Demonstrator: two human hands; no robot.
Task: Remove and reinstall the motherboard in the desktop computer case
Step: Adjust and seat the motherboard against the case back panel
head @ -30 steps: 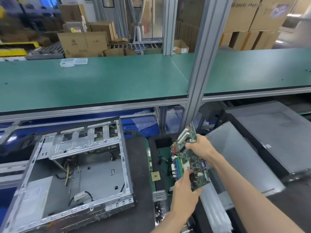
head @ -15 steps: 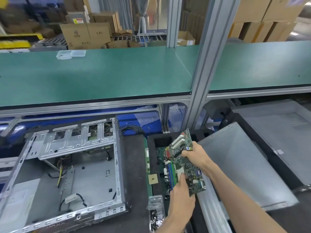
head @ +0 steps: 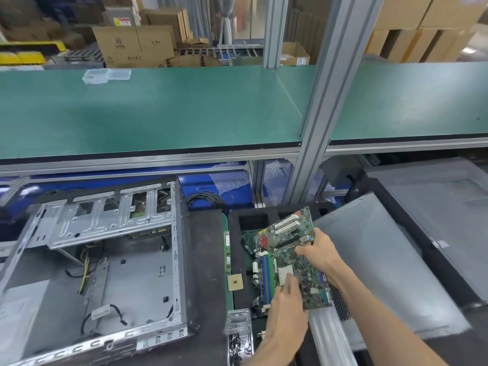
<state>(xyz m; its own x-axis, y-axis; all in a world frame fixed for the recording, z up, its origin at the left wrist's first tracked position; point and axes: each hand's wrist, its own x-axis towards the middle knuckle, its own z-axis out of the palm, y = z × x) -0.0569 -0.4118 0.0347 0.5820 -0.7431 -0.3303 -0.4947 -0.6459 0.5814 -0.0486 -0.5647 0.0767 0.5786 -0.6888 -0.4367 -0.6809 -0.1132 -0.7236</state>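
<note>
A green motherboard (head: 286,249) with white slots and blue memory slots is held above a black foam tray (head: 239,262), tilted with its far end raised. My right hand (head: 320,253) grips its right edge, thumb on top. My left hand (head: 286,307) holds its near edge, fingers lying over the board near the CPU socket. The open desktop case (head: 105,262) lies on its side to the left, its floor bare apart from loose cables.
A gold CPU chip (head: 235,282) lies on a green strip beside the tray. A clear box of screws (head: 237,336) sits in front. Grey case panels (head: 369,262) lie on the right. A green shelf (head: 158,107) and an aluminium post (head: 317,109) stand behind.
The motherboard has come lower and tilted flatter over the foam tray. Both hands kept their hold and moved with it.
</note>
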